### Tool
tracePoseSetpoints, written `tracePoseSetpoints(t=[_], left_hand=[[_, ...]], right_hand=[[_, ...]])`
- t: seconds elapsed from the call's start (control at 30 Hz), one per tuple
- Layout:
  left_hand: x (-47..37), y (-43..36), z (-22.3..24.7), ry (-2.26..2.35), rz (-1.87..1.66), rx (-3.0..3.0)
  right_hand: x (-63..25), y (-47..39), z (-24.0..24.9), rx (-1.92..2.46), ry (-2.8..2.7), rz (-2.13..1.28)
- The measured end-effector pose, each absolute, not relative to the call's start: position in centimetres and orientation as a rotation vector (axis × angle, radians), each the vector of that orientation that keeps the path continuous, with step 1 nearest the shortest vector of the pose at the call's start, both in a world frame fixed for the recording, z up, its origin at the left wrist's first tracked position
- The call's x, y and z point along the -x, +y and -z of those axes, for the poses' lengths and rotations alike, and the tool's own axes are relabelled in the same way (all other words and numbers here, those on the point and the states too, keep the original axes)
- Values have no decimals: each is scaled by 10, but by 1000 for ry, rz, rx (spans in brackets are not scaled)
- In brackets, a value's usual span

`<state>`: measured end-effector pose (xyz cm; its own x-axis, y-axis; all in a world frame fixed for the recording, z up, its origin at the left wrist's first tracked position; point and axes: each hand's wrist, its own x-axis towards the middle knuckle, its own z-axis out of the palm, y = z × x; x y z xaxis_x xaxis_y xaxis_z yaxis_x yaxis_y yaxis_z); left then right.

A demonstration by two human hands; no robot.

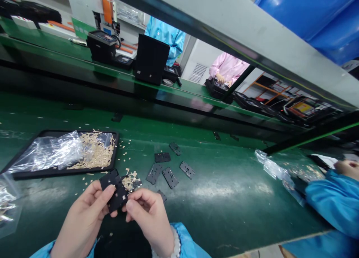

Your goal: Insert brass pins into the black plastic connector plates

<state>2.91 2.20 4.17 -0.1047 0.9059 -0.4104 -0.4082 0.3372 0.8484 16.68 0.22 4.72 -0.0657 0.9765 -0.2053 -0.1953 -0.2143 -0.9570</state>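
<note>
My left hand (86, 209) grips a flat black plastic plate (118, 199) between thumb and fingers, tilted above the bench. Small pale squares show on its face. At the plate's right edge, my right hand (148, 211) is closed in a pinch; whatever its fingertips hold is too small to make out. Just beyond them lies a little heap of beige pieces (129, 181). Several similar black plates (169, 177) are spread on the green bench to the right of the heap, one partly hidden behind my right hand.
A black tray (114, 153) at left holds clear plastic bags (56, 149) and many beige bits. Another clear bag (7, 205) lies at the left edge. A co-worker's blue sleeve (333, 202) is at right. Across a raised shelf, two people work near black cases (151, 59).
</note>
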Motion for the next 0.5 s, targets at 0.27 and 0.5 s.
tracePoseSetpoints(t=[0.27,0.5], left_hand=[[-26,18,-45,1335,-1295,-660],[-22,5,-28,1547,-1373,-818]], right_hand=[[-162,-6,-51,1204,-1333,-701],[-166,-5,-52,1227,-1533,-362]])
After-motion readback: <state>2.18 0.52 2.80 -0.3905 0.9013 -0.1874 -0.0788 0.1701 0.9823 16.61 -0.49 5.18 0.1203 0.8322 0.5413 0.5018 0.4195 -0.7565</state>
